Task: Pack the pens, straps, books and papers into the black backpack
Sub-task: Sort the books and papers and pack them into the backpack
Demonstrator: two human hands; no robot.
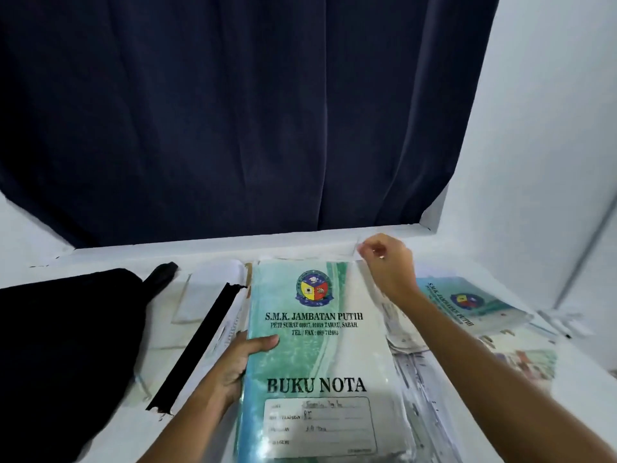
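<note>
Notebook [317,355] gripped at its left edge by left hand [242,357], backpack [63,345] lying further left.
Right hand [389,262] fingers pinch its far right corner; long axis runs toward the bench's [110,439] far edge.

Soft-cover note book [320,355]: green-and-white marbled cover, black lettering, round crest in yellow, red and blue. Second soft-cover book [467,302], right: same green-white pattern and crest. Fabric backpack [63,345]: plain black. Flat strap [197,349]: plain black. Hanging curtain [233,111]: dark navy. Tabletop [110,426]: white.
</note>
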